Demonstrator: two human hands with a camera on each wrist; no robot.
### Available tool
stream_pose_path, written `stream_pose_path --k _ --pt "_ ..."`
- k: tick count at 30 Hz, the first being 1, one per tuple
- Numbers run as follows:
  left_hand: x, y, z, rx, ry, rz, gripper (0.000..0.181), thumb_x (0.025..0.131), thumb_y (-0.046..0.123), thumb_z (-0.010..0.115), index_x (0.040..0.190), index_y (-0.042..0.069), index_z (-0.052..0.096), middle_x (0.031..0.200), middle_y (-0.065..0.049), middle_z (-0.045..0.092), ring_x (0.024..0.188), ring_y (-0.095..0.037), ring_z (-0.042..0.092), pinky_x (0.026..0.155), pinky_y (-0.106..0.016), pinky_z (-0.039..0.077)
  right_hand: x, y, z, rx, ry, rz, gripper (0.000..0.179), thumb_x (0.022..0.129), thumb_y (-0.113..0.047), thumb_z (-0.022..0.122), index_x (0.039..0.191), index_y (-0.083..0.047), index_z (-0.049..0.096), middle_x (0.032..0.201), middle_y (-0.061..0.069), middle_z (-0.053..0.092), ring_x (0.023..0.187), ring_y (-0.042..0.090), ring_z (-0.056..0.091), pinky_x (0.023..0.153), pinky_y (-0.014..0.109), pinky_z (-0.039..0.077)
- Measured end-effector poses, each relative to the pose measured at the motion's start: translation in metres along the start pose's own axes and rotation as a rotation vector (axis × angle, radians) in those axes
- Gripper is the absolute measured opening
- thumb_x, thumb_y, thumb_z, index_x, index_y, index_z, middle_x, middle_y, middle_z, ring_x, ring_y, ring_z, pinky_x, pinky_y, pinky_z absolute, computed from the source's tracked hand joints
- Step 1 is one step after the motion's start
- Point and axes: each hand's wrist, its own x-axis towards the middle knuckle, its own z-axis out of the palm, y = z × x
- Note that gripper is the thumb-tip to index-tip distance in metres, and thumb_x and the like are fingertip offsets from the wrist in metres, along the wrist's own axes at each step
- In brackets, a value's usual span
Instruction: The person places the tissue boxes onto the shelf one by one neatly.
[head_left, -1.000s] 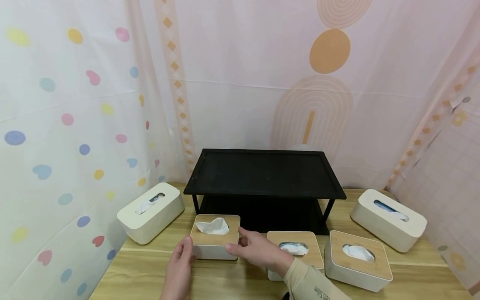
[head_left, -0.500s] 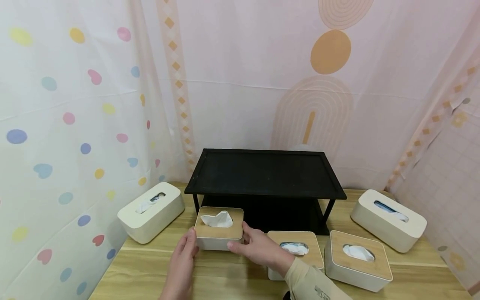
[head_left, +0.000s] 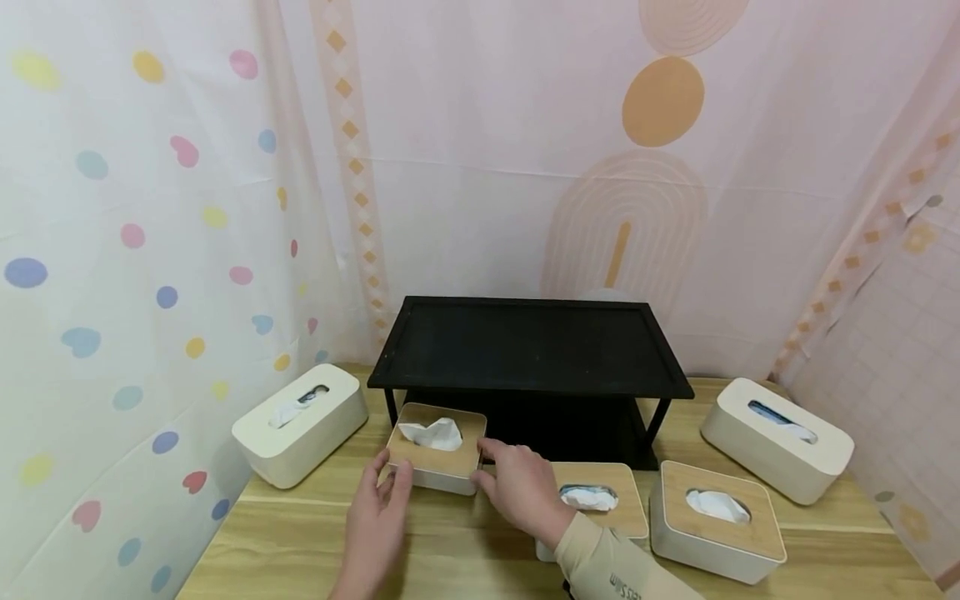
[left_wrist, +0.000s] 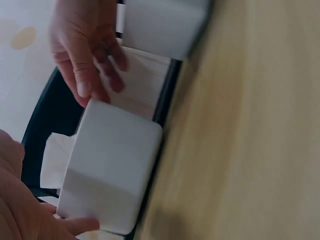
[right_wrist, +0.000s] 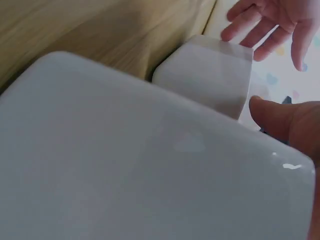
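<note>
A tissue box (head_left: pixel 437 446) with a wooden lid and white sides lies at the shelf's front left, turned slightly, a tissue poking from its slot. My right hand (head_left: pixel 517 487) pinches its right front corner between thumb and fingers. At the left front corner is my left hand (head_left: pixel 377 517), its fingers fairly straight at the side and its thumb close to the front edge. The right wrist view shows that left hand (right_wrist: pixel 275 25) with fingers spread near the box's end. In the left wrist view, the box's white front (left_wrist: pixel 110 160) spans the space between both hands.
Behind stands a black two-tier shelf (head_left: pixel 532 346). Two more wood-lidded tissue boxes, one (head_left: pixel 626 487) partly behind my right forearm and one (head_left: pixel 716 521) beside it, sit at right. A long cream tissue box (head_left: pixel 300 425) stands far left, another (head_left: pixel 776 437) far right.
The tissue box has moved back toward the shelf and turned a little clockwise. Both hands went along with it; my left thumb has come round to the front edge.
</note>
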Motion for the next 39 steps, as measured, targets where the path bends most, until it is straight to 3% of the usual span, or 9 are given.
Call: stream_pose_path --k 3,8,13,15,20,24,33,39 --pt "-0.003 -0.003 0.000 0.065 0.001 0.049 0.079 0.111 0.050 0.054 0.165 -0.003 0.031 0.168 -0.032 0.034 0.150 -0.048 0.046 0.115 -0.058 0.046 -0.001 0.001 0.004 -0.111 0.094 -0.041 0.039 0.091 -0.036 0.087 0.122 -0.014 0.077 0.104 -0.001 0.083 0.087 0.020 0.076 0.064 0.032 0.057" --pt "-0.002 -0.001 -0.001 0.105 -0.019 0.060 0.083 0.110 0.052 0.055 0.166 -0.002 0.028 0.167 -0.033 0.035 0.152 -0.046 0.044 0.115 -0.057 0.046 0.000 0.001 0.008 -0.245 0.151 -0.099 0.047 0.082 -0.046 0.092 0.114 -0.015 0.076 0.079 -0.001 0.078 0.082 0.019 0.074 0.067 0.034 0.059" --pt "-0.001 0.000 -0.001 0.151 -0.025 0.084 0.083 0.109 0.048 0.059 0.166 -0.004 0.027 0.166 -0.033 0.036 0.152 -0.046 0.043 0.115 -0.058 0.047 0.004 0.004 0.013 -0.306 0.239 -0.113 0.034 0.085 -0.043 0.090 0.104 -0.018 0.077 0.085 -0.003 0.081 0.077 0.017 0.072 0.064 0.032 0.057" --pt "0.000 -0.001 0.000 0.222 -0.023 0.130 0.083 0.109 0.047 0.060 0.165 -0.005 0.029 0.167 -0.031 0.036 0.152 -0.050 0.042 0.118 -0.064 0.042 0.006 0.006 0.014 -0.314 0.292 -0.120 0.026 0.087 -0.040 0.090 0.099 -0.020 0.078 0.084 -0.006 0.081 0.074 0.015 0.071 0.063 0.030 0.056" --pt "0.002 -0.004 0.001 0.443 -0.031 0.263 0.082 0.107 0.046 0.064 0.163 -0.006 0.034 0.172 -0.025 0.029 0.156 -0.052 0.035 0.125 -0.078 0.018 0.009 0.011 0.018 -0.316 0.396 -0.166 0.014 0.088 -0.032 0.090 0.087 -0.022 0.080 0.081 -0.010 0.080 0.071 0.011 0.070 0.063 0.028 0.057" --pt "0.001 -0.007 0.000 0.553 -0.024 0.347 0.083 0.105 0.042 0.069 0.161 -0.010 0.035 0.171 -0.029 0.030 0.157 -0.049 0.036 0.123 -0.082 0.013 0.009 0.012 0.020 -0.326 0.444 -0.215 0.013 0.084 -0.030 0.093 0.081 -0.024 0.082 0.078 -0.012 0.080 0.071 0.010 0.070 0.064 0.028 0.058" --pt "0.007 -0.014 -0.008 0.701 0.019 0.522 0.071 0.101 0.037 0.074 0.151 -0.008 0.050 0.163 -0.030 0.045 0.150 -0.052 0.046 0.123 -0.081 0.013 0.008 0.014 0.020 -0.395 0.467 -0.289 0.010 0.082 -0.029 0.095 0.082 -0.026 0.085 0.085 -0.014 0.081 0.074 0.011 0.071 0.063 0.028 0.058" --pt "0.012 -0.020 -0.015 0.787 -0.036 0.535 0.076 0.102 0.037 0.073 0.158 -0.005 0.045 0.166 -0.030 0.041 0.150 -0.055 0.044 0.120 -0.083 0.018 0.007 0.013 0.019 -0.431 0.434 -0.300 0.012 0.086 -0.035 0.091 0.093 -0.027 0.087 0.091 -0.012 0.083 0.078 0.014 0.074 0.066 0.031 0.061"
